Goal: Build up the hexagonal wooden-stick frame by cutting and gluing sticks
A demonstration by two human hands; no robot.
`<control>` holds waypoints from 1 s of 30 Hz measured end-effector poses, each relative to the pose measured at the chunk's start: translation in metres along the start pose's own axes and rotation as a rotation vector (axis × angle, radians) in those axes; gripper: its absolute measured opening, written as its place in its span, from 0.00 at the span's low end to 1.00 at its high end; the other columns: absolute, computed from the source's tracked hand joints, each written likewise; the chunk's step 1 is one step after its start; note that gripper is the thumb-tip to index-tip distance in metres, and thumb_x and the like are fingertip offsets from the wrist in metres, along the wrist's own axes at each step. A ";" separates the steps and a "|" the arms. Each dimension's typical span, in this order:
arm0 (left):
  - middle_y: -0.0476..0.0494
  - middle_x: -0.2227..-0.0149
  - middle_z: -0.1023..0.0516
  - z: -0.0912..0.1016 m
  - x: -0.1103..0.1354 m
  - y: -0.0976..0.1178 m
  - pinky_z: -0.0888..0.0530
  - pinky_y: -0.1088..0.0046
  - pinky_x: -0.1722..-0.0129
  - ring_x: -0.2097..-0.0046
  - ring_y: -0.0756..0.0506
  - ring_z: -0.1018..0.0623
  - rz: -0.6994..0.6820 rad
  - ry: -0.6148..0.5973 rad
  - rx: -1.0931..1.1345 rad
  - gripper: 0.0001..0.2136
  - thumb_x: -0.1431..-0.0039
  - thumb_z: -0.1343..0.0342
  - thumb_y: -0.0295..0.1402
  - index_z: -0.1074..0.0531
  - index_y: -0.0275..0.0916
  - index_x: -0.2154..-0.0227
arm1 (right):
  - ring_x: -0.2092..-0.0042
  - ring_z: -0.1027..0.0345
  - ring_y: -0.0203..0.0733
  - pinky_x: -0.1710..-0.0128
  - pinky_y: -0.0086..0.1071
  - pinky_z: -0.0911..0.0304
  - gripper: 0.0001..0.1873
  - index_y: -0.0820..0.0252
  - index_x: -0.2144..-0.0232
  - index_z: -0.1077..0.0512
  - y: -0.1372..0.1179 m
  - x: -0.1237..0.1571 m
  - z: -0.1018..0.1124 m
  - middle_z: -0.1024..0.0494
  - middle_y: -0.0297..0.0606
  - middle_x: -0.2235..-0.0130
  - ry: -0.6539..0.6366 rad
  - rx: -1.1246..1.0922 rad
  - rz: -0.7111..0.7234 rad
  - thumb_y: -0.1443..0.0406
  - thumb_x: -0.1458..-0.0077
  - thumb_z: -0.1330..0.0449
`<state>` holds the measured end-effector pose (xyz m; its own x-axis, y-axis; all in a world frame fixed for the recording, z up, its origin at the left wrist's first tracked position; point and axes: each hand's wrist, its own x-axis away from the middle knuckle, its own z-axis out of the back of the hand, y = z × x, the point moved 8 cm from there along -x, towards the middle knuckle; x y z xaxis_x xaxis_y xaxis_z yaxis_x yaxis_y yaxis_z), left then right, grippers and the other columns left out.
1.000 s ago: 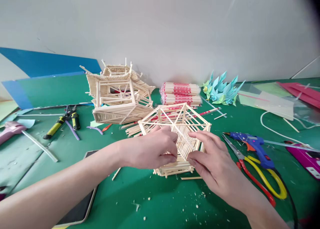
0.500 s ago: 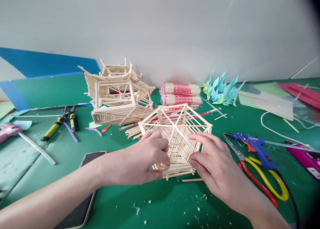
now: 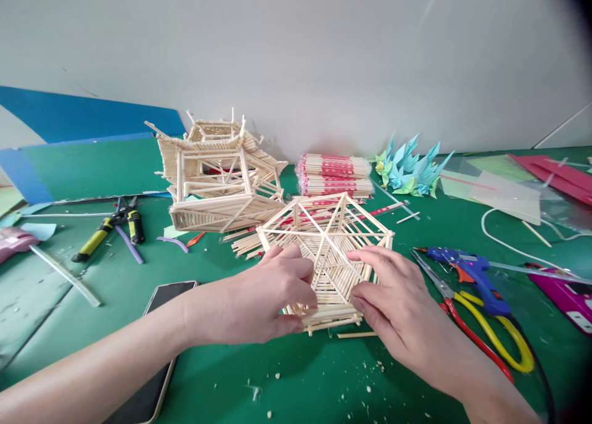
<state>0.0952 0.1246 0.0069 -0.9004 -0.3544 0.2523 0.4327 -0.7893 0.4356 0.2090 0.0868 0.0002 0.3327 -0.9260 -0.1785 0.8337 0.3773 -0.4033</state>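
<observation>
Between my hands a many-sided frame of thin wooden sticks [image 3: 330, 276] rests on the green table, its floor lined with rows of sticks. My left hand [image 3: 282, 294] has its fingers bent around the near left side, gripping a stick along the front edge. On the near right corner, my right hand [image 3: 393, 297] pinches the frame between thumb and fingers, with its index finger lying over an upper stick. Just in front lies a loose stick [image 3: 356, 334]. Behind to the left stands a larger pavilion-like stick model [image 3: 226, 183].
Bundles of sticks in red-marked wrap [image 3: 333, 168] and blue paper flowers [image 3: 411, 165] stand by the wall. On the right lie scissors [image 3: 490, 331], a blue glue gun [image 3: 472, 270] and its cord. Pliers [image 3: 111, 226] and a phone [image 3: 148, 374] lie at left.
Almost nothing differs. Both hands keep their places on the stick frame, with my left hand shifted very slightly right; the camera view has moved a little.
</observation>
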 end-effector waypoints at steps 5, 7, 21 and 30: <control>0.49 0.67 0.32 0.000 0.001 -0.001 0.42 0.68 0.62 0.60 0.45 0.37 0.001 -0.008 0.006 0.05 0.48 0.42 0.26 0.27 0.43 0.69 | 0.42 0.52 0.44 0.47 0.43 0.53 0.11 0.57 0.74 0.32 -0.001 0.000 0.000 0.37 0.35 0.46 0.004 -0.006 0.001 0.68 0.41 0.50; 0.49 0.68 0.32 0.001 0.001 0.000 0.42 0.68 0.62 0.60 0.45 0.37 0.003 -0.006 0.001 0.04 0.48 0.42 0.26 0.27 0.43 0.70 | 0.42 0.52 0.43 0.47 0.43 0.53 0.11 0.57 0.74 0.33 -0.001 0.000 0.000 0.37 0.34 0.46 -0.001 -0.004 0.000 0.68 0.40 0.50; 0.46 0.71 0.34 -0.002 -0.024 0.017 0.39 0.67 0.63 0.65 0.46 0.38 0.038 0.018 -0.058 0.12 0.41 0.53 0.24 0.34 0.36 0.80 | 0.42 0.51 0.44 0.45 0.44 0.53 0.11 0.58 0.73 0.32 -0.004 -0.001 0.001 0.36 0.37 0.46 -0.003 -0.006 -0.009 0.68 0.40 0.51; 0.46 0.70 0.32 -0.003 -0.026 0.012 0.39 0.65 0.61 0.62 0.45 0.37 0.030 -0.026 -0.044 0.11 0.41 0.55 0.23 0.34 0.37 0.78 | 0.43 0.49 0.42 0.47 0.40 0.49 0.11 0.50 0.59 0.32 0.045 0.028 0.028 0.39 0.35 0.46 0.292 -0.174 -0.169 0.66 0.38 0.53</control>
<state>0.1232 0.1230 0.0032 -0.8853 -0.3657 0.2874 0.4568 -0.7997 0.3896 0.2683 0.0769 0.0026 0.0367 -0.9416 -0.3348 0.7703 0.2401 -0.5907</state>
